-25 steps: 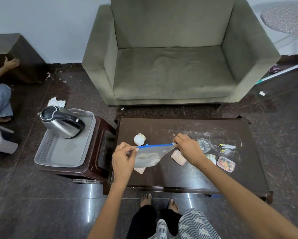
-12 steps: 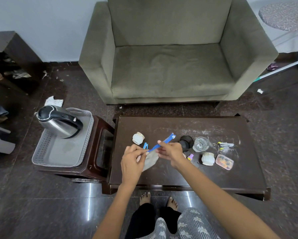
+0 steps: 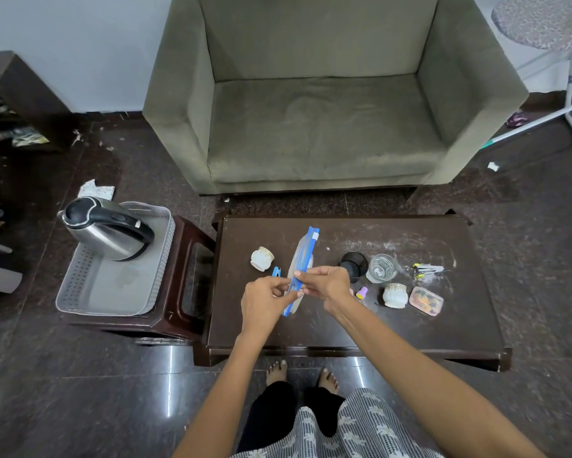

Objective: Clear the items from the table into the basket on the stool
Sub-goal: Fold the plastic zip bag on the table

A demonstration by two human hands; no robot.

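A clear zip bag with a blue seal strip [image 3: 303, 256] stands on edge above the dark table [image 3: 344, 328], its blue strip pointing away from me. My left hand [image 3: 267, 300] pinches its near end and my right hand [image 3: 326, 285] pinches it in the middle. On the table lie two white cups [image 3: 261, 258] [image 3: 394, 294], a blue clip [image 3: 276, 272], a black cup [image 3: 354, 264], a glass [image 3: 381, 268], a small purple item [image 3: 362, 292], a clear box of coloured bits [image 3: 425, 301] and some pins [image 3: 426, 269]. The grey basket [image 3: 106, 292] on the stool [image 3: 185, 292] holds a steel kettle [image 3: 106, 228].
A green armchair [image 3: 311, 110] stands just behind the table. A dark shelf unit [image 3: 16, 104] is at the far left, a white-framed round table [image 3: 549, 24] at the far right. Paper scraps [image 3: 96, 190] lie on the glossy floor. My feet are under the table's near edge.
The bag was stretched flat between my hands; now my right hand has slid left toward my left hand and the bag has turned on edge, pointing away. The camera view shifted slightly.
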